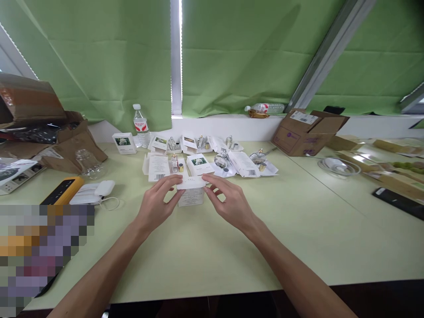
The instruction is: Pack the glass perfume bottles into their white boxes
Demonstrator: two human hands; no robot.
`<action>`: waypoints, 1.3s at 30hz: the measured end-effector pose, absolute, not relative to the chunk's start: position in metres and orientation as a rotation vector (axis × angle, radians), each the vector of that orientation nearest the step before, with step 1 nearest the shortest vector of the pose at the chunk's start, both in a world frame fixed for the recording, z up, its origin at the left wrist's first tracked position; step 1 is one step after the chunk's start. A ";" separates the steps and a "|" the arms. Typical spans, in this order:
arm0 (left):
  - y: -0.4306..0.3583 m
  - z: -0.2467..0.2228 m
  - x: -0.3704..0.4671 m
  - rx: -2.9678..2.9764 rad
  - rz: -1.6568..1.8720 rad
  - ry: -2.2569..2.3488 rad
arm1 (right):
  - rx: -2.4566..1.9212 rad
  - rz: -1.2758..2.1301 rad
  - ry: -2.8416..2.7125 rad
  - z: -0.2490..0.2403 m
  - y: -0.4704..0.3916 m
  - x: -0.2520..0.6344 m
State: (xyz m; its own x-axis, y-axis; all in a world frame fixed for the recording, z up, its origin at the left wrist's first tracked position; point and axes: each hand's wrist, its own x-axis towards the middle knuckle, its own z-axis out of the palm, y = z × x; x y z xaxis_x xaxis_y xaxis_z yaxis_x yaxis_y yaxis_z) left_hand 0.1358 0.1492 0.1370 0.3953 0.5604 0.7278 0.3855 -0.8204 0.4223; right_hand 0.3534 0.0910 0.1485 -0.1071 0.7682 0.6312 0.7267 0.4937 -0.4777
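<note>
Spreading wide, the flat, pale green table [238,256] holds the things and gives them a hard floor. Seen from the held box, a big brown cardboard carton [293,137] sits at 2 o'clock. The left hand [159,203] and right hand [233,201] are at 9 and 3 o'clock, each with its grip closed to a small pinch on an end. Between them is the small white card box [191,198], near the middle of the table. It looks light and a bit stiff, but its thin walls could bend or dent if squeezed hard. Smooth card may slip a little, so soft fingers on both top corners look best, not a push in the middle. At 11 o'clock, a little clear glass bottle [174,163] looks heavier for its size, slippery and easy to break. Its small gold-and-black cap [180,168] is beside it.
</note>
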 end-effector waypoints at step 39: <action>0.148 0.138 0.136 2.435 1.341 0.808 | -1.291 0.112 -1.892 0.141 0.093 0.351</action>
